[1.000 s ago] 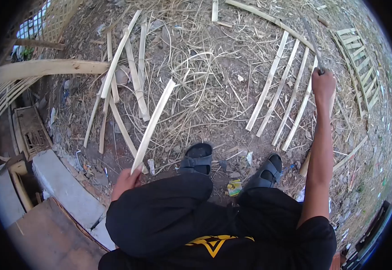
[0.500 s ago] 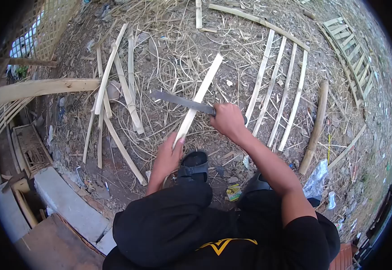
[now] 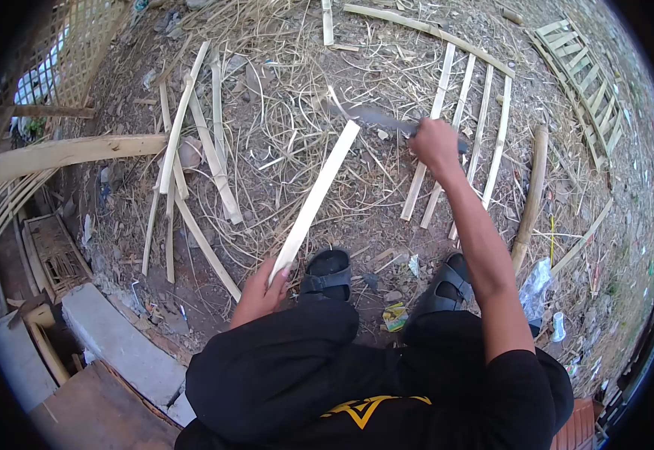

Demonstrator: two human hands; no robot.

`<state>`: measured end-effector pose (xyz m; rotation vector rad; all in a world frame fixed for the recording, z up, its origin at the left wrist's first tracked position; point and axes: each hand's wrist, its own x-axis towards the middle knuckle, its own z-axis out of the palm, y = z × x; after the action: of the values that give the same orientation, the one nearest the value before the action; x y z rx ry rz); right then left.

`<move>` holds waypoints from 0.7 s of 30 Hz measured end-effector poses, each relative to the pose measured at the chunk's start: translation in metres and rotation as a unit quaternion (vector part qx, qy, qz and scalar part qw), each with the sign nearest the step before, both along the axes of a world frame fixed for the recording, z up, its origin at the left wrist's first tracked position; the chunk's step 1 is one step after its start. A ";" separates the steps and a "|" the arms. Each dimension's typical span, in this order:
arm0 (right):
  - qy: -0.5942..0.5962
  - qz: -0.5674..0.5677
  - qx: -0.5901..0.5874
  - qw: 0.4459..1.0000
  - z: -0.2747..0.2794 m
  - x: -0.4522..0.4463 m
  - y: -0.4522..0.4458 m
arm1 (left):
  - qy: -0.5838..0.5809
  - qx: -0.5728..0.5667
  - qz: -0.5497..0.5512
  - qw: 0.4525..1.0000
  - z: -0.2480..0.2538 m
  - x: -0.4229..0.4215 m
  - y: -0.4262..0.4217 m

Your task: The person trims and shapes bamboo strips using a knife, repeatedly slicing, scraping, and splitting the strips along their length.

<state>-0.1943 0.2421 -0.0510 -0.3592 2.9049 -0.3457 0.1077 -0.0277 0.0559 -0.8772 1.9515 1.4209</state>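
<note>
My left hand [image 3: 258, 295] is closed round the lower end of a pale bamboo slat [image 3: 313, 201], which slopes up and away to the right. In my right hand [image 3: 436, 146] is the dark handle of a machete [image 3: 379, 118]. Its long blade points left, just past the slat's far end, and is slightly blurred. A thin curled shaving [image 3: 336, 100] shows by the blade near that end. Whether the blade touches the slat I cannot tell.
Several slats [image 3: 210, 150] lie in a pile at left, and others [image 3: 484, 127] lie side by side at right beneath a crosspiece [image 3: 432, 30]. A round pole [image 3: 533, 195], a slatted frame [image 3: 586, 82] and concrete blocks [image 3: 120, 349] are around. Shavings cover the ground.
The machete has slid up along the slat from its middle to past its far end, as my right hand moved forward and right. My left hand and the slat have shifted slightly down and left.
</note>
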 end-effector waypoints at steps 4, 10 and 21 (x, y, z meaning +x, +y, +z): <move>0.126 -0.227 0.014 0.966 0.024 -0.056 0.098 | 0.049 -0.038 -0.030 0.998 -0.007 0.058 -0.029; -0.014 -0.072 -0.168 0.983 0.041 0.018 0.010 | 0.018 0.106 0.116 0.987 -0.012 -0.001 0.006; -0.082 0.130 -0.115 0.981 0.009 0.088 -0.057 | 0.018 0.168 0.062 0.984 -0.011 -0.044 0.019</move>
<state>-0.1062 0.1851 -0.0419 -0.7007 2.6196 -0.6356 0.0640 -0.0090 0.0453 -0.8298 1.6364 1.7849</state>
